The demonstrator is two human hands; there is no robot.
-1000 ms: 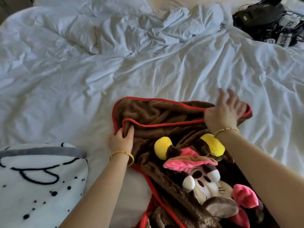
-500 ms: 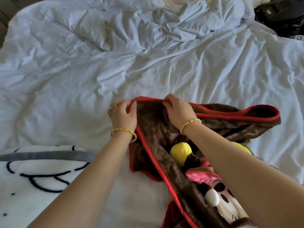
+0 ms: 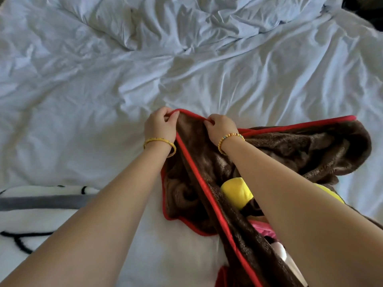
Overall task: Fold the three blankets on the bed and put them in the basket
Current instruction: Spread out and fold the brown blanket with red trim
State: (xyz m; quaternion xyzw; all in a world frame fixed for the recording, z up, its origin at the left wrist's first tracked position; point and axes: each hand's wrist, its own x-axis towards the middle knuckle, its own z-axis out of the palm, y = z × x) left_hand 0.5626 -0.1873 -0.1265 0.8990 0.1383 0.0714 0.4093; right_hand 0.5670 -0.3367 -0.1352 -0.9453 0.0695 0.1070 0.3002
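Observation:
A brown plush blanket (image 3: pixel 294 150) with red piping and a stuffed cartoon head with yellow ears lies crumpled on the white bed (image 3: pixel 83 100), low and right of centre. My left hand (image 3: pixel 159 125) pinches the red edge at the blanket's lifted corner. My right hand (image 3: pixel 220 126) pinches the same red edge a short way to the right. The corner is raised off the bed between them. A white blanket (image 3: pixel 39 216) with black line drawings and a grey band lies at the lower left. No basket is in view.
A rumpled white duvet (image 3: pixel 186 27) covers the far part of the bed. Something dark (image 3: pixel 373 13) sits at the top right corner, mostly out of frame.
My right hand left the blanket's far right edge and came to the corner beside my left hand. Both now pinch the red edge, and the corner has lifted slightly.

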